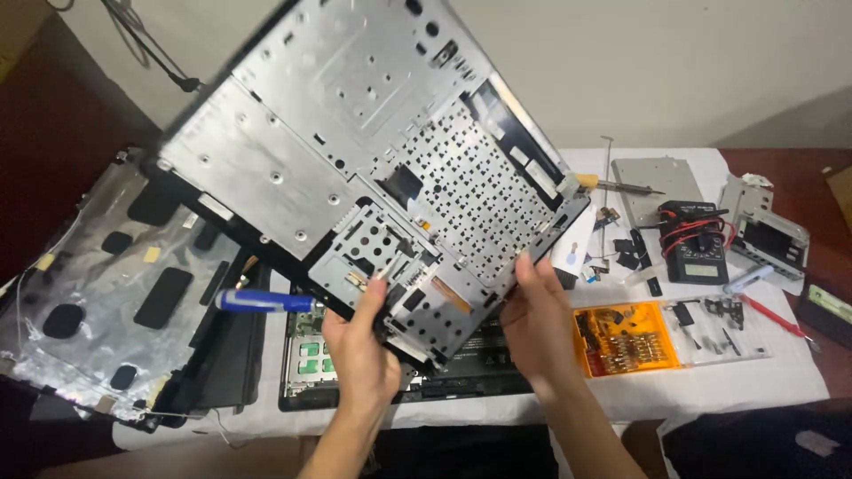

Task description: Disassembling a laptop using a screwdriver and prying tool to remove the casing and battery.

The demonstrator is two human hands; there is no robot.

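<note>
Both my hands hold up a large laptop top cover [355, 151], its silver metal underside with the perforated keyboard plate facing me, tilted over the table. My left hand [359, 350] grips its lower edge near the middle and also clamps a blue-handled screwdriver [266, 301] that sticks out to the left. My right hand [537, 324] grips the lower right edge. Under the cover lies the black laptop base [461, 377] with a green board showing.
A laptop lid back with foil and black pads [106, 293] lies at the left. To the right sit an orange screw tray [626, 339], a clear tray with parts [719, 328], a black multimeter with red leads [692, 241], a metal plate [652, 184], a soldering iron [617, 184] and a drive caddy [772, 235].
</note>
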